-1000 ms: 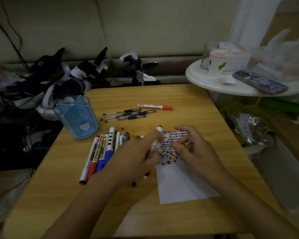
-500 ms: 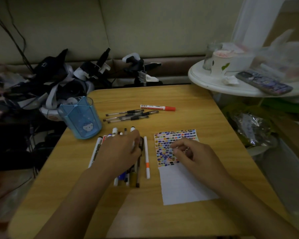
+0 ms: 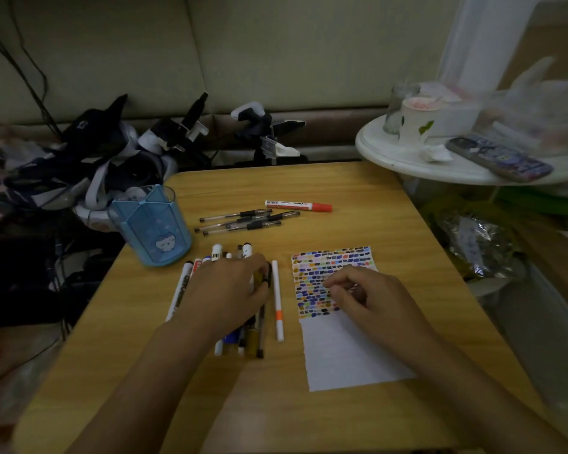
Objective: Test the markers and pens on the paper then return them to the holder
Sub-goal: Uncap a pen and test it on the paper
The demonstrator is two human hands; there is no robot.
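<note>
No pens are seen in the blue holder; markers on the surface are now covered by the loosely spread left hand, while the paper is pressed by the curled right hand.

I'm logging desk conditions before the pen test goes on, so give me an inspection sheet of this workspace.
Surface: wooden table.
Job's things: blue holder, upright; row of markers beside paper; top of paper is full of colour marks; three black pens and a red-capped marker farther back.
Clutter: nothing seen on the table.
Grippers: left hand lies over the markers; right hand rests on the paper.
Cables: dark cables on the wall, left.
Surroundings: white side table with cup and phone.
</note>
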